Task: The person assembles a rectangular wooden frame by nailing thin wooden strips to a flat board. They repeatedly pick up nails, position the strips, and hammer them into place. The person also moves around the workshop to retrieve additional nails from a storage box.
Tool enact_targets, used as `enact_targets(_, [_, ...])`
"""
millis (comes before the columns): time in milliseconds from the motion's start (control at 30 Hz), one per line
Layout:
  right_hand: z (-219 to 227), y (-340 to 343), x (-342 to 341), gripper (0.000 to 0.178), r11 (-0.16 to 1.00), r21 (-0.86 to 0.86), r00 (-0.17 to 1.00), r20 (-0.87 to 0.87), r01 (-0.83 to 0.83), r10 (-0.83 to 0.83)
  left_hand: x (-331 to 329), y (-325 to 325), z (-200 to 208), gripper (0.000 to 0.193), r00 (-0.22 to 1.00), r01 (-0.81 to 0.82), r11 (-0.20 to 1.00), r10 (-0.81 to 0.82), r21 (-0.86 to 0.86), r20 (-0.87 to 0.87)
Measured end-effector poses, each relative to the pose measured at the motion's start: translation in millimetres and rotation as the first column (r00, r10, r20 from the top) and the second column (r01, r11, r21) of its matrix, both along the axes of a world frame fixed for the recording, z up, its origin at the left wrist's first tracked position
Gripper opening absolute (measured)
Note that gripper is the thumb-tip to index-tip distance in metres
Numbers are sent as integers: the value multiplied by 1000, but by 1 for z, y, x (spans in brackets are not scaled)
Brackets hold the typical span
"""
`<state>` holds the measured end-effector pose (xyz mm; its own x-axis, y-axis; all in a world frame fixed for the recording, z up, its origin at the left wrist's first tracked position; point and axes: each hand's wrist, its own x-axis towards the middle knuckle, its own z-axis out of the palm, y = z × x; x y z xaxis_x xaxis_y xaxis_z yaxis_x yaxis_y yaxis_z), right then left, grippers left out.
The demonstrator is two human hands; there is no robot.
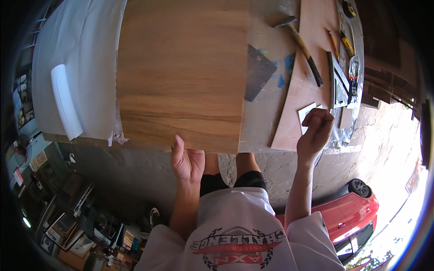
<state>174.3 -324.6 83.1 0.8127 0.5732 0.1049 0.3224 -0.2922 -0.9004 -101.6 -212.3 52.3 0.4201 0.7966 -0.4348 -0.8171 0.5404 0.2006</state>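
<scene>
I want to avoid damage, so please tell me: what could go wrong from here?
The wooden board might shift: the left hand holds its near edge, while the right hand is away from it. The hammer, lying across the left edge of the pinkish panel, could perhaps be bumped if the board slid right.

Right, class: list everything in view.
Table: one, greyish, centre
Wooden board: one, brown, centre
Covering: one, whitish, left
Rolled sheet: one, white, left
Flat sheet: one, grey, centre
Plank: one, pinkish, right
Hammer: one, brown-handled, right
Pale pieces: uncounted, cream, right
Pencil: one, yellow, right
Cutter: one, yellow, right
Metal square: one, silver, right
Tape measure: one, yellow-black, right
Car: one, red, lower right
Clutter: uncounted, mixed, left
Left hand: one, board's edge
Right hand: one, above plank
</scene>
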Motion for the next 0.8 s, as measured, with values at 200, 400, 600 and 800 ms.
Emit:
enact_targets(200, [1,-31,11,19,997,64,991,-128,-34,42,31,-8,-10,41,981,-34,999,32,-11,-193])
enact_targets(400, [-3,-49,31,5,981,68,983,-24,-182,184,54,16,-42,38,957,-14,996,38,84,-288])
enact_targets(600, [-7,-50,40,14,979,74,982,4,-189,189,57,28,-20,52,612,213,977,-141,-10,-778])
enact_targets(800, [1,-27,43,28,915,-3,907,130,-403,400,71,20,59,33,-284,636,686,-217,-352,-934])
